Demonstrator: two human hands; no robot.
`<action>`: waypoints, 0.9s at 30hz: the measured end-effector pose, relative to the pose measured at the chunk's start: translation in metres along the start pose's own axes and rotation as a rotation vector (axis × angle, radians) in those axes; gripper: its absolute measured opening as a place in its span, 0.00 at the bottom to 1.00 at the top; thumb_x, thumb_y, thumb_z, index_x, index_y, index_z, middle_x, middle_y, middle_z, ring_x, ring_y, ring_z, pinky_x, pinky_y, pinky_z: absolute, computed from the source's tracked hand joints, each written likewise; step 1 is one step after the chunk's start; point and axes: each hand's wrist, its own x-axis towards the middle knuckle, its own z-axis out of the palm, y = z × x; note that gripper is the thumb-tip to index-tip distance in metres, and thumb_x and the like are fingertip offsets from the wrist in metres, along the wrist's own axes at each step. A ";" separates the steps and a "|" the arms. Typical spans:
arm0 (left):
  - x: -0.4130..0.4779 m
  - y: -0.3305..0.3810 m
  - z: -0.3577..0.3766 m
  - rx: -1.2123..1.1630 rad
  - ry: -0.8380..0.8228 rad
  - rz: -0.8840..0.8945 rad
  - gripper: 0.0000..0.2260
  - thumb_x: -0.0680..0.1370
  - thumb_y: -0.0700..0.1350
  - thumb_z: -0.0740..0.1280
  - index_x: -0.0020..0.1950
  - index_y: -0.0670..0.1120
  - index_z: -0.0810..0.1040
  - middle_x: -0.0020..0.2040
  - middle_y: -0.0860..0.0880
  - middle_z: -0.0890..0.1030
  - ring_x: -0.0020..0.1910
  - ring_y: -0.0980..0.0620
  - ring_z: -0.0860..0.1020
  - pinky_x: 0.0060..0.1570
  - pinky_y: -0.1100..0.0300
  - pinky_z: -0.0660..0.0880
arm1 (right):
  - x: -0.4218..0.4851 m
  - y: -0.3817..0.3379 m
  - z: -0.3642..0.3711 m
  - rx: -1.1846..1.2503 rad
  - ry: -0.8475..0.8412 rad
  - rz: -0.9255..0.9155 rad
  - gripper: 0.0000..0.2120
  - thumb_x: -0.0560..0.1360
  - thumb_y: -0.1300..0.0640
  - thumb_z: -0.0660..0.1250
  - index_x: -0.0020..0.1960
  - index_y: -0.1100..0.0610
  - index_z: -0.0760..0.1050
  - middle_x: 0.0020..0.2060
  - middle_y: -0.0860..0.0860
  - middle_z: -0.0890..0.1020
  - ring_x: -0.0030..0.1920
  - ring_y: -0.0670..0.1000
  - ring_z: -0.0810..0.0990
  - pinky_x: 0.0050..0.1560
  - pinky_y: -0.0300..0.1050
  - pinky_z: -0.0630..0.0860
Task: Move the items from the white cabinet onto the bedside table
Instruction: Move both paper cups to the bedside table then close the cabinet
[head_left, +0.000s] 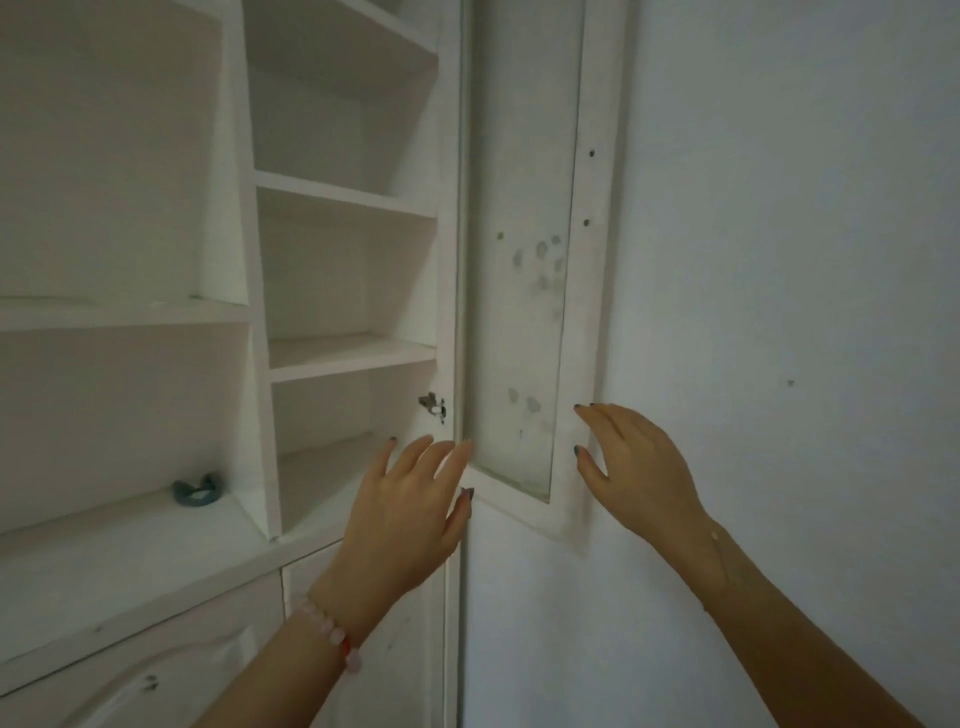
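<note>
Pale walls (779, 260) are framing the white cabinet (337, 208), whose glazed door (519, 312) is standing open at its three o'clock. Both hands are reaching open, gripping nothing: the left hand (405, 519) by the hinge edge, the right hand (639, 467) at the door's outer frame. One small teal item (196, 491) is lying on the ledge (130, 561) at eight o'clock. A closing door is risking pinched left fingers (452, 462); the item is looking easy to miss.

An item (196, 491) lies on the cabinet ledge (130, 561), left of the door (587, 312).
</note>
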 end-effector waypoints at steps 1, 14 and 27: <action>0.010 -0.004 0.008 -0.003 -0.004 -0.002 0.21 0.75 0.51 0.55 0.60 0.44 0.79 0.52 0.47 0.82 0.52 0.45 0.80 0.54 0.44 0.75 | 0.011 0.006 0.009 -0.018 0.000 -0.001 0.24 0.74 0.49 0.53 0.61 0.62 0.74 0.55 0.59 0.80 0.54 0.59 0.79 0.53 0.55 0.77; 0.096 -0.043 0.092 -0.006 -0.032 0.080 0.20 0.74 0.51 0.55 0.59 0.43 0.78 0.51 0.46 0.82 0.51 0.45 0.80 0.54 0.46 0.74 | 0.094 0.079 0.111 0.404 -0.026 0.405 0.33 0.77 0.53 0.62 0.75 0.56 0.49 0.73 0.55 0.60 0.71 0.54 0.60 0.69 0.46 0.57; 0.097 -0.049 0.123 0.019 -0.152 0.002 0.20 0.75 0.51 0.56 0.62 0.44 0.77 0.55 0.46 0.81 0.55 0.44 0.79 0.56 0.42 0.74 | 0.103 0.092 0.169 1.007 0.009 0.713 0.26 0.75 0.61 0.64 0.71 0.57 0.59 0.66 0.53 0.71 0.63 0.52 0.71 0.65 0.49 0.68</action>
